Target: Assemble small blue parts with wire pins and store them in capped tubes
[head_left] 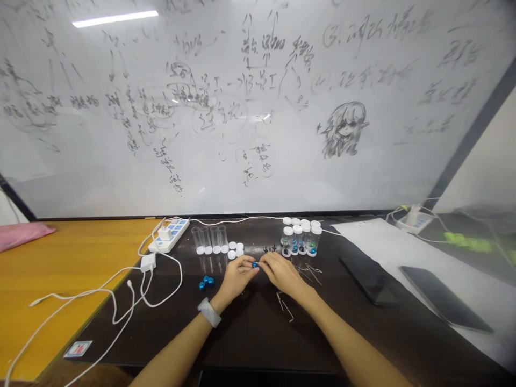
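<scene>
Between the thumb and fingers of my left hand is a small shiny blue ball. My right hand is closed in a pinch right beside the ball; what its fingertips hold is too small to make out. Several more blue balls lie to the left of my left hand. Bent thin metal rods are scattered just right of my right hand, and another bent rod lies below it. Small black pieces stand behind my hands.
Clear tubes stand at the back left beside loose white caps. White-capped tubes with coloured contents stand at the back right. A power strip and white cables lie left; two dark phones lie right. A whiteboard rises behind.
</scene>
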Motion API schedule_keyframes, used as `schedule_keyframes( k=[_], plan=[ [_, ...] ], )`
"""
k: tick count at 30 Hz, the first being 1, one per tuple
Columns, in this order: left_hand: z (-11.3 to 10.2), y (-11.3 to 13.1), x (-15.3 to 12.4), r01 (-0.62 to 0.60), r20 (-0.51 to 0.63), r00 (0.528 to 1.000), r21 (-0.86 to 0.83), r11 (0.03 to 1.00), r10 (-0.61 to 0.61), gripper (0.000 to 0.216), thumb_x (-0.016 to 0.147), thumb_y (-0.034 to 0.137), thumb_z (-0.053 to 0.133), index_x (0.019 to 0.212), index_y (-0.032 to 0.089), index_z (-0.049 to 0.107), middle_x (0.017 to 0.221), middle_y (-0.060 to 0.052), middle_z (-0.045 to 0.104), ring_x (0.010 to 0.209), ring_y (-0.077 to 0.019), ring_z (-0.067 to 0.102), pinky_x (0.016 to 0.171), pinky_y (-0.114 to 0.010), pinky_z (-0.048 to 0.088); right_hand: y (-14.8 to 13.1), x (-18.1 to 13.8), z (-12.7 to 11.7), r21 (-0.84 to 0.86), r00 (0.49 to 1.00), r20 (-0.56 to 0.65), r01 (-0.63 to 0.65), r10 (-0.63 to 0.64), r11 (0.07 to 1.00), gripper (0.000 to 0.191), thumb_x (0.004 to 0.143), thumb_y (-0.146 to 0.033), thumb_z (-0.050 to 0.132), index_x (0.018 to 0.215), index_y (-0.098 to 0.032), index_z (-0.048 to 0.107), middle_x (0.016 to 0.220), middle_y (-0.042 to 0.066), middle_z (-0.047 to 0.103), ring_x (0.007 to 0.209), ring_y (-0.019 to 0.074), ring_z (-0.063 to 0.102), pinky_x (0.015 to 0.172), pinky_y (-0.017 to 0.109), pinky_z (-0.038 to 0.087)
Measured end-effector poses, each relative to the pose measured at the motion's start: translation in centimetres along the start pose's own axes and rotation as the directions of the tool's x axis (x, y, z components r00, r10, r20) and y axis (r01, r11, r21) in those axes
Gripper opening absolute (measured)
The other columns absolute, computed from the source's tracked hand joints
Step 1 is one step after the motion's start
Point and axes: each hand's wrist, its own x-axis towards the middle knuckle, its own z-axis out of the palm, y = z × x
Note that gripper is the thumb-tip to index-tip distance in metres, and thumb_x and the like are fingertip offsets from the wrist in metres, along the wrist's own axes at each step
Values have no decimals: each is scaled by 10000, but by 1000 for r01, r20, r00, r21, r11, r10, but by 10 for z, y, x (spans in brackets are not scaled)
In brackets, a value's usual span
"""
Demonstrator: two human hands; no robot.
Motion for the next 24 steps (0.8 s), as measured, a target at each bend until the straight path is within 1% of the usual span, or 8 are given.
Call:
schedule_keyframes(
  k=[4, 7, 9, 11, 13, 19, 21, 24],
  plan=[
    [0, 0, 0, 12, 20, 1000, -9, 1000, -12, 310, 704, 299, 804, 954, 161, 684, 810, -56, 708, 768, -191, 702, 736, -292, 563, 0, -1, -2, 37, 998, 16, 57, -57, 998, 143, 976, -185, 487, 965, -213, 627, 911, 60, 630, 882, 202, 609, 773, 308, 494],
    [-1, 0, 0, 6, 16, 1000, -4, 1000, -6, 311, 703, 305, 806, 952, 161, 689, 795, -48, 701, 759, -189, 702, 740, -292, 564, 0, -1, -2, 54, 999, 9, 33, -33, 998, 174, 982, -183, 474, 1007, -215, 643, 910, 60, 629, 873, 201, 608, 764, 309, 493],
    [-2, 0, 0, -4, 17, 1000, 4, 1000, 4, 312, 708, 311, 802, 959, 162, 691, 798, -46, 698, 759, -185, 700, 741, -290, 562, -1, 0, -1, 62, 1000, -15, -2, 2, 998, 160, 980, -185, 480, 991, -214, 637, 899, 58, 638, 869, 206, 605, 763, 316, 488],
    [-2, 0, 0, -8, 19, 1000, 9, 1000, 8, 317, 710, 316, 801, 964, 163, 690, 801, -46, 697, 758, -184, 697, 735, -288, 558, -2, 0, 1, 47, 999, -32, -19, 20, 999, 132, 973, -190, 496, 933, -208, 620, 881, 55, 645, 862, 213, 596, 768, 326, 476],
    [-2, -2, 0, -4, 18, 1000, 10, 1000, 3, 322, 706, 319, 803, 961, 161, 688, 802, -47, 696, 758, -184, 696, 733, -289, 557, -3, 0, 2, 6, 999, -34, -5, 5, 1000, 129, 969, -193, 501, 889, -202, 601, 863, 56, 644, 856, 216, 580, 776, 333, 460],
    [0, -3, 1, 9, 17, 1000, -3, 1000, -9, 329, 695, 333, 809, 947, 159, 689, 799, -54, 703, 745, -186, 693, 733, -295, 559, -4, 0, 6, -133, 998, -33, 55, -60, 990, 176, 983, -192, 450, 874, -191, 588, 838, 69, 624, 842, 222, 555, 763, 344, 421],
    [0, -1, 1, 3, 20, 1000, -5, 1000, -3, 317, 702, 327, 804, 945, 159, 689, 803, -55, 704, 756, -185, 693, 743, -293, 558, -5, 0, 5, -130, 998, -27, 57, -61, 990, 190, 983, -177, 438, 867, -193, 588, 823, 65, 619, 827, 219, 559, 759, 340, 428],
    [-1, 0, 1, 0, 18, 1000, 3, 1000, 0, 308, 709, 319, 799, 950, 162, 688, 804, -53, 701, 762, -187, 695, 739, -290, 559, -6, 0, 3, -63, 998, -9, 54, -55, 996, 146, 967, -169, 473, 896, -200, 597, 852, 62, 625, 835, 216, 575, 754, 326, 457]
  ],
)
